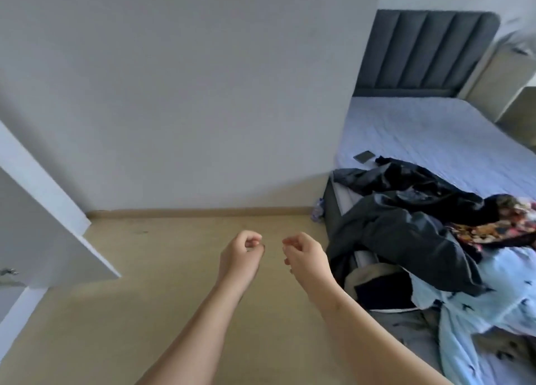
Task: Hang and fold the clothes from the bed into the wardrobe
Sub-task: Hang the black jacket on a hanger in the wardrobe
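**Standing between wardrobe and bed, both hands empty**

Nearest to me, both forearms reach out over the bare floor (162, 292). My left hand (239, 254) and right hand (306, 258) hang close together but apart. Each is clenched loosely, and the left fingertips (255, 242) curl in toward the thumb, as do the right fingertips (290, 242). I see nothing in either hand, and neither touches any cloth.

I judge this as the gap between garments, with the next pick-up not yet begun. The next move calls for a turn to the right, both hands opening, and one piece taken cleanly off the heap without dragging the others.

On the near left stands a white panel (58, 239) with a hinge, which I take to be the wardrobe door. On the right, the clothes lie piled on the near end of the bed (420, 129). A pale blue garment (478, 306) is nearest. Beyond it a dark jacket (406, 231) spills over the bed's edge, and a floral piece (499, 228) lies beside that. Farther off, a phone (364, 156) lies on the mattress. Farthest is the grey headboard (426, 51).
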`<action>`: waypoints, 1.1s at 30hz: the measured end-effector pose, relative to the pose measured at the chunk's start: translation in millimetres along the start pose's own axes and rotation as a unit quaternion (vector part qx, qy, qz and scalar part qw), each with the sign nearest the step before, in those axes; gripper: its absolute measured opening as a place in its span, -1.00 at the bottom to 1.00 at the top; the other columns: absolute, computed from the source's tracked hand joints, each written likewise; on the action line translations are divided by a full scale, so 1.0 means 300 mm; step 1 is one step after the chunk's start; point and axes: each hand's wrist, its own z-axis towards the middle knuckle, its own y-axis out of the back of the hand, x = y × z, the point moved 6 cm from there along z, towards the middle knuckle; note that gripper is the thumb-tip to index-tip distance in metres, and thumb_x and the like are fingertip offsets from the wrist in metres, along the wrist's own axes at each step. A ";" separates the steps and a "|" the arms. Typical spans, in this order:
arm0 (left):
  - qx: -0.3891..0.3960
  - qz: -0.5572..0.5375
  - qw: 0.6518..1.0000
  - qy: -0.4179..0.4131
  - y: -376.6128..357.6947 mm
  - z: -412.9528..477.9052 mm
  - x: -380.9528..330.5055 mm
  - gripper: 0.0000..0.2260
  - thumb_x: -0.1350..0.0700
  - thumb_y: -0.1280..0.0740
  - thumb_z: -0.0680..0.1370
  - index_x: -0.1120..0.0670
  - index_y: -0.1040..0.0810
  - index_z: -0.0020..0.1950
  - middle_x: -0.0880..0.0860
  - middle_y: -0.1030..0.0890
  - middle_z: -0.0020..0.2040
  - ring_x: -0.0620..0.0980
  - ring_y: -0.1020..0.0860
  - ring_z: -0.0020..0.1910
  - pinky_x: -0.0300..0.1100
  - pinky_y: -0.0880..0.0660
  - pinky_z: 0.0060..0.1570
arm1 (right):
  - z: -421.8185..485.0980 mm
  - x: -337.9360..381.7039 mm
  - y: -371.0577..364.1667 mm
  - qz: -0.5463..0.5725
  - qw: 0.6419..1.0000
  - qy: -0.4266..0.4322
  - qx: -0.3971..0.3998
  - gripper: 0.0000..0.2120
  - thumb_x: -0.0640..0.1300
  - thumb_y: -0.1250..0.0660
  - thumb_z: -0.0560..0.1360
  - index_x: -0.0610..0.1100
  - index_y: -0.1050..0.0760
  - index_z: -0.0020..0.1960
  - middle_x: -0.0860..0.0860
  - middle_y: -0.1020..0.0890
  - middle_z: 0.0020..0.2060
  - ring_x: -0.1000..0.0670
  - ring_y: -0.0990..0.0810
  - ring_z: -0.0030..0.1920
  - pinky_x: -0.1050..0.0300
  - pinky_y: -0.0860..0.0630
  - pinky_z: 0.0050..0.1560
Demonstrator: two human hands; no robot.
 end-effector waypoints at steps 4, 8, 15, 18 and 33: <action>0.087 0.025 0.996 -0.005 -0.299 -0.011 -0.070 -0.87 0.17 -0.31 0.46 -0.07 -0.49 -0.21 -0.04 -0.56 -0.21 0.04 -0.57 -0.08 -0.11 -0.51 0.01 | -0.015 -0.143 0.287 0.012 0.995 -0.046 -0.082 -0.85 -0.20 -0.17 0.51 -0.01 -0.48 -0.05 0.07 -0.55 -0.20 0.04 -0.51 -0.23 0.18 -0.45 -0.24; 0.150 0.042 0.988 -0.020 -0.496 -0.013 -0.127 -0.85 0.17 -0.30 0.46 -0.08 -0.47 -0.23 -0.02 -0.56 -0.21 0.07 -0.58 -0.10 -0.02 -0.54 -0.01 | -0.021 -0.253 0.447 0.035 0.985 -0.099 -0.138 -0.84 -0.18 -0.17 0.51 0.02 -0.49 -0.05 0.04 -0.58 -0.12 -0.01 -0.58 -0.08 0.04 -0.55 -0.05; 0.239 0.051 0.968 -0.049 -0.766 0.064 -0.239 -0.89 0.22 -0.22 0.52 0.02 -0.47 -0.08 -0.01 -0.53 -0.18 -0.01 -0.52 -0.16 -0.17 -0.46 -0.17 | 0.069 -0.367 0.635 0.048 0.965 -0.152 -0.206 -0.83 -0.17 -0.14 0.54 0.04 -0.47 -0.02 0.04 -0.57 -0.08 0.07 -0.56 -0.18 0.16 -0.53 -0.19; 0.262 0.052 0.962 -0.063 -0.869 0.162 -0.309 -0.90 0.26 -0.21 0.53 0.06 -0.46 -0.07 0.01 -0.50 -0.23 0.00 -0.49 -0.19 -0.23 -0.41 -0.29 | 0.180 -0.381 0.692 0.043 0.960 -0.166 -0.220 -0.82 -0.19 -0.14 0.53 0.03 -0.47 -0.01 0.06 -0.56 -0.05 0.08 -0.56 -0.11 0.13 -0.54 -0.06; 0.401 0.198 0.886 -0.120 -1.455 0.461 -0.490 -0.90 0.13 -0.22 0.54 -0.06 -0.48 -0.06 -0.06 -0.57 -0.06 -0.04 -0.58 -0.06 -0.30 -0.42 -0.24 | 0.508 -0.557 1.062 0.101 0.903 -0.274 -0.315 -0.79 -0.24 -0.12 0.52 -0.02 -0.45 0.05 0.02 -0.54 0.01 0.01 -0.53 0.03 0.17 -0.47 -0.07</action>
